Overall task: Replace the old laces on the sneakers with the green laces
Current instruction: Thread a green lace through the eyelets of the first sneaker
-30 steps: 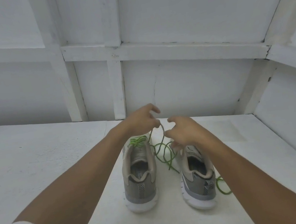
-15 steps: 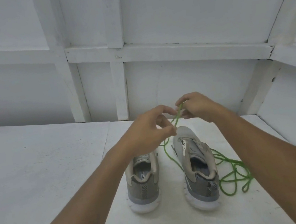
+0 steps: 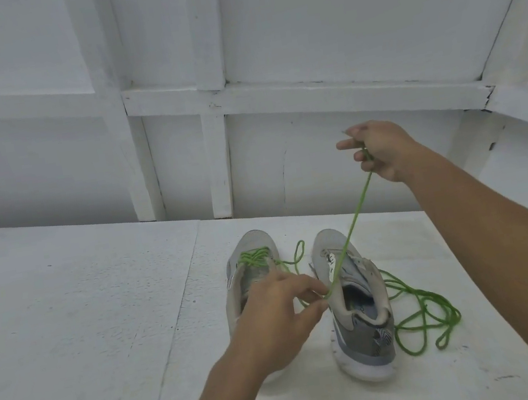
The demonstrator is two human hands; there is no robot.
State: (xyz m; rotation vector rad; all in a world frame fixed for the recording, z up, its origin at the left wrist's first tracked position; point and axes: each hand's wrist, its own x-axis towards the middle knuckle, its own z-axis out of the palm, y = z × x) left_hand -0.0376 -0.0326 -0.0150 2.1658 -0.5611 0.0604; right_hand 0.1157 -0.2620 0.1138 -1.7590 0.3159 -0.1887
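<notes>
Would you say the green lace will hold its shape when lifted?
Probably not: the green lace lies in loose loops, so it looks floppy and may tangle. It likely straightens only under pull, as between the left hand and right hand.

Heel and rear of left sneaker [image 3: 252, 267] covered by left hand [image 3: 274, 315]. The green lace [image 3: 355, 216] vanishes into curled fingers of right hand [image 3: 378, 152]; tip unseen. The right sneaker [image 3: 361, 319] hides part of loose lace coil [image 3: 425, 312] beside it. Print on tongue label [image 3: 331, 260] too small to read. Both forearms cut by frame edges.
</notes>
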